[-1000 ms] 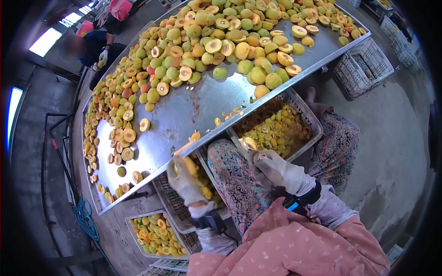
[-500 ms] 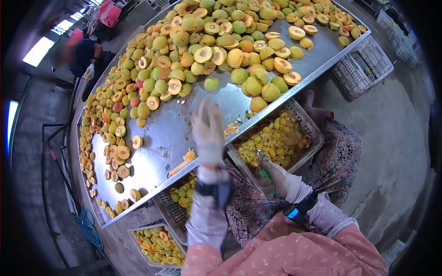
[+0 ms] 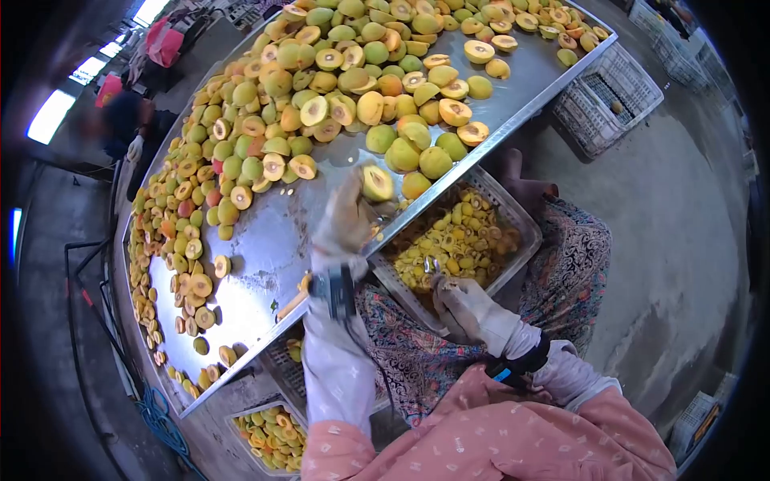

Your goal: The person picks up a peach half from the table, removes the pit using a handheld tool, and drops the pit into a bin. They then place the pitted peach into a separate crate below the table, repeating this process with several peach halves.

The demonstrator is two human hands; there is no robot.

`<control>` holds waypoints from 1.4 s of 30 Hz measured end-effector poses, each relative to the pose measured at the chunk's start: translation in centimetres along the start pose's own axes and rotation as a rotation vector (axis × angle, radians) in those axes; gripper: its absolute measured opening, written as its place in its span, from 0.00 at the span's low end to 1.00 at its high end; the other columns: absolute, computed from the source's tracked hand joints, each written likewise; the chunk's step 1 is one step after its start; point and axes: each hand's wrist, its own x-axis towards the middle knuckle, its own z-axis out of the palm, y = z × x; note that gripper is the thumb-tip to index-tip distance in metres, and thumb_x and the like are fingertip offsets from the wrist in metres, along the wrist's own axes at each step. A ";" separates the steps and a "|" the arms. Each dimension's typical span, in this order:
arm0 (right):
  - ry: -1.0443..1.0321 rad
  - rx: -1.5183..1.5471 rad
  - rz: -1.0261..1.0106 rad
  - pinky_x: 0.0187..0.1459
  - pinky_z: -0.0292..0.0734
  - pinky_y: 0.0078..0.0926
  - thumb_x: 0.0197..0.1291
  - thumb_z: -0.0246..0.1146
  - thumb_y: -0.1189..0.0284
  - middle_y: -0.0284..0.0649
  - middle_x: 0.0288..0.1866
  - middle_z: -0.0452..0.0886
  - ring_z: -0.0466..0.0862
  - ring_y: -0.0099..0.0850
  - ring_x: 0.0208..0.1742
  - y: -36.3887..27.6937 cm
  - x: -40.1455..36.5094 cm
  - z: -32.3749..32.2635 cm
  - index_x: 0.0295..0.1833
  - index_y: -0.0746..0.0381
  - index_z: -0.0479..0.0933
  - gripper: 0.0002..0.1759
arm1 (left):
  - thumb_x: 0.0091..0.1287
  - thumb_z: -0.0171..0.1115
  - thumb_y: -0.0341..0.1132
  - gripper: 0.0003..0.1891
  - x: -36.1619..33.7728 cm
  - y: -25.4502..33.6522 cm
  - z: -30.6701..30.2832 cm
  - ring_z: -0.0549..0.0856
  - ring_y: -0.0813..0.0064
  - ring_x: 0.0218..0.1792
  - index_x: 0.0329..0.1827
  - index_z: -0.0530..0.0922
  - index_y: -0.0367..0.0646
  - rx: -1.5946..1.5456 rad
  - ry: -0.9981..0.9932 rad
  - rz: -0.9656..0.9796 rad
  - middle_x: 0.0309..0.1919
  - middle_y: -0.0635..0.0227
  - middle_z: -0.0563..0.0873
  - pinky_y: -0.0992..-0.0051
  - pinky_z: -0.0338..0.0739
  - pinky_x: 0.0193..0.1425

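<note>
Fruit point(image 3: 321, 80), much of it cut in half, is heaped across the far and left parts of a broad metal desk point(image 3: 265, 240), whose near middle surface is mostly bare. At the far left, beyond the desk, is another person point(image 3: 128, 120) in dark clothing, one gloved hand point(image 3: 135, 149) lowered. Patterned cloth point(image 3: 565, 272) covers the wearer's legs near the right side of the desk. Just beside the desk's near edge, a crate point(image 3: 525, 244) holds many yellow fruit pieces point(image 3: 461, 232). Apart from it, a pale crate point(image 3: 579, 132) stands on the floor at the far right, while a filled crate point(image 3: 250, 409) sits at the near left. Blue hose point(image 3: 156, 417) lies coiled on the floor to its left.

Over the desk's near edge, the left hand point(image 3: 343, 212), gloved, has its grip closed on a fruit half point(image 3: 377, 183), cut face showing; whether this half touches the metal cannot be told. The right hand point(image 3: 469, 309), also gloved, has its grip closed around a tool point(image 3: 432, 264), only the metal end showing, over the yellow pieces. Two tiny pale bits point(image 3: 286, 191) lie on the desk, near the heap.
</note>
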 end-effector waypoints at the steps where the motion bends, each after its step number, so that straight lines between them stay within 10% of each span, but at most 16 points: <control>1: -0.028 -0.006 0.006 0.27 0.69 0.15 0.72 0.59 0.60 0.29 0.29 0.74 0.73 0.17 0.26 0.7 0.4 -0.6 0.45 0.61 0.75 0.14 | 0.77 0.52 0.30 0.21 -1.8 3.0 2.7 0.85 0.66 0.50 0.70 0.66 0.36 -0.524 0.102 -0.217 0.50 0.59 0.83 0.66 0.86 0.48; 2: -0.039 -0.017 -0.004 0.27 0.69 0.15 0.72 0.59 0.60 0.29 0.29 0.74 0.73 0.17 0.26 0.3 0.2 -0.2 0.45 0.61 0.75 0.14 | 0.78 0.49 0.33 0.22 -3.3 6.1 4.7 0.84 0.64 0.54 0.72 0.65 0.35 -0.294 0.134 -0.133 0.53 0.57 0.82 0.65 0.84 0.57; 7: -0.114 0.175 -0.128 0.28 0.67 0.14 0.73 0.58 0.62 0.27 0.30 0.74 0.72 0.16 0.27 -3.0 -2.3 2.6 0.47 0.61 0.75 0.12 | 0.76 0.55 0.40 0.24 -7.6 8.7 8.8 0.81 0.55 0.60 0.68 0.66 0.34 -1.038 0.171 0.035 0.59 0.51 0.80 0.53 0.78 0.68; 17: 0.067 -0.217 -0.296 0.24 0.63 0.17 0.74 0.56 0.60 0.25 0.28 0.73 0.68 0.15 0.23 -1.8 -4.8 4.1 0.49 0.62 0.78 0.16 | 0.77 0.50 0.48 0.27 -9.6 14.4 12.0 0.83 0.63 0.52 0.65 0.71 0.31 -0.999 0.556 -0.028 0.51 0.54 0.82 0.63 0.78 0.63; 20: 0.134 -0.609 -0.575 0.43 0.78 0.31 0.74 0.56 0.61 0.47 0.38 0.84 0.81 0.36 0.36 -0.2 -4.5 3.7 0.57 0.62 0.80 0.18 | 0.78 0.49 0.46 0.26 -10.7 13.9 11.5 0.83 0.63 0.52 0.65 0.71 0.30 -0.813 0.488 -0.006 0.53 0.53 0.82 0.64 0.78 0.62; 26: 0.151 -0.383 -0.374 0.44 0.77 0.37 0.75 0.54 0.62 0.51 0.39 0.84 0.83 0.43 0.40 -2.3 -6.0 6.0 0.56 0.64 0.79 0.17 | 0.79 0.49 0.47 0.25 -11.2 16.7 11.7 0.83 0.65 0.53 0.63 0.73 0.30 -0.687 0.474 0.122 0.57 0.51 0.82 0.66 0.79 0.60; 32: -0.024 -0.354 -0.357 0.37 0.77 0.27 0.75 0.55 0.63 0.40 0.33 0.82 0.81 0.30 0.33 -4.1 -6.6 5.8 0.53 0.65 0.79 0.16 | 0.78 0.50 0.54 0.29 -11.2 16.0 11.5 0.85 0.67 0.51 0.59 0.76 0.30 -0.728 0.439 0.026 0.53 0.55 0.84 0.67 0.80 0.59; 37: -0.225 -0.176 0.107 0.31 0.71 0.18 0.78 0.44 0.49 0.29 0.34 0.76 0.73 0.19 0.31 -5.1 -7.3 4.6 0.45 0.60 0.75 0.26 | 0.79 0.51 0.52 0.27 -11.3 14.8 11.2 0.85 0.68 0.49 0.52 0.78 0.29 -0.616 0.434 -0.057 0.50 0.57 0.85 0.69 0.81 0.57; 42: -0.181 -0.101 0.057 0.20 0.64 0.21 0.76 0.41 0.40 0.25 0.21 0.68 0.66 0.20 0.18 -8.0 -10.4 5.3 0.33 0.56 0.70 0.32 | 0.80 0.49 0.49 0.24 -11.0 13.5 10.6 0.85 0.69 0.49 0.48 0.79 0.30 -0.372 0.382 0.094 0.50 0.57 0.85 0.69 0.82 0.54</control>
